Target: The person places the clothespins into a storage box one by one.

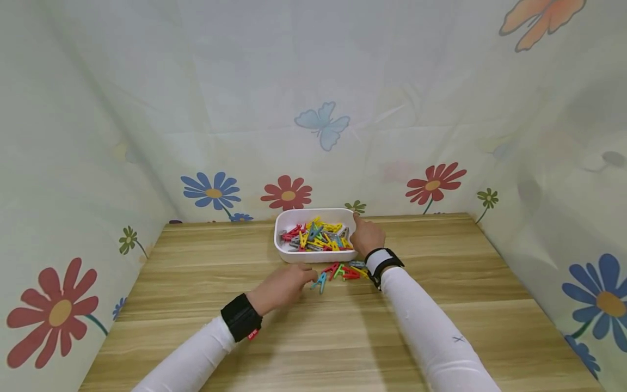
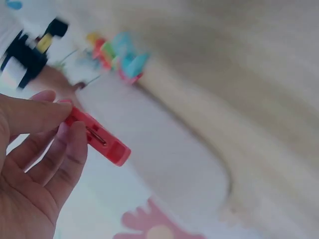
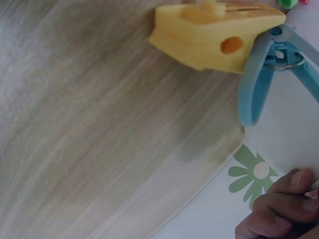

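Between thumb and fingers, my left hand [image 1: 286, 284] pinches a red clothespin [image 2: 99, 138], seen in the left wrist view. This hand is in front of the white plastic bin [image 1: 323, 257], left of a few loose clothespins. At the bin's right end my right hand [image 1: 368, 235] grips the rim, its fingers [image 3: 286, 204] curled at the wall. Many coloured clothespins [image 1: 315, 237] lie in the bin. A light blue clothespin [image 1: 321, 282] and a red one [image 1: 350, 274] are on the table before it. Close to the right wrist lies a yellow clothespin [image 3: 209, 37].
The wood-grain table [image 1: 206, 256] holds the bin near its back edge. A white curtain [image 1: 235, 136] with printed flowers and butterflies encloses the table at the back and both sides.
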Available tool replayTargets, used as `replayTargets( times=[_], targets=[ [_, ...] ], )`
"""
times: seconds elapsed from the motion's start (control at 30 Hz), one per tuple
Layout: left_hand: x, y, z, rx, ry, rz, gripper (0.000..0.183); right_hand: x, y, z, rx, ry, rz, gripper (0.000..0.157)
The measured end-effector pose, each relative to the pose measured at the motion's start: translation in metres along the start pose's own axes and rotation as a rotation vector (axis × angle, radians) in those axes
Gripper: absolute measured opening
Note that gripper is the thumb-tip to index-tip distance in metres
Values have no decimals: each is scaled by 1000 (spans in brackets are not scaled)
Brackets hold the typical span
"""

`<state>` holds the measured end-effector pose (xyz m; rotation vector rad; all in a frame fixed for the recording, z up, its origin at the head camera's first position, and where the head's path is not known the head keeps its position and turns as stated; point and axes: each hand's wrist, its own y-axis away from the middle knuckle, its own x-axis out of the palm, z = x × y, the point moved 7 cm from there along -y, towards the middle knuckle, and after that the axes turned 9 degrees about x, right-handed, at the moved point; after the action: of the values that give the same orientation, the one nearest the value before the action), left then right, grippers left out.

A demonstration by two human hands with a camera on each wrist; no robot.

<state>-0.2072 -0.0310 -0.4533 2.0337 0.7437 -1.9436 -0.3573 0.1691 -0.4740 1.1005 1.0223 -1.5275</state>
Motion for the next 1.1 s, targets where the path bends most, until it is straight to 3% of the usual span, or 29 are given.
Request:
replayTargets(
  times=[0.27, 0.43, 0.77, 1.1],
  targets=[
    [-56, -19, 4, -42, -60, -204, 22, 2, -2, -1, 1, -3, 20, 69],
    [-72, -30, 12, -64, -73, -305, 20, 3, -3, -1, 8, -3, 29, 69],
    [-75, -50, 49, -151, 6, -387, 18, 2, -3, -1, 15, -6, 25, 68],
    [-44, -61, 87, -250, 70, -374, 19, 2, -3, -1, 18, -11, 34, 68]
  ],
)
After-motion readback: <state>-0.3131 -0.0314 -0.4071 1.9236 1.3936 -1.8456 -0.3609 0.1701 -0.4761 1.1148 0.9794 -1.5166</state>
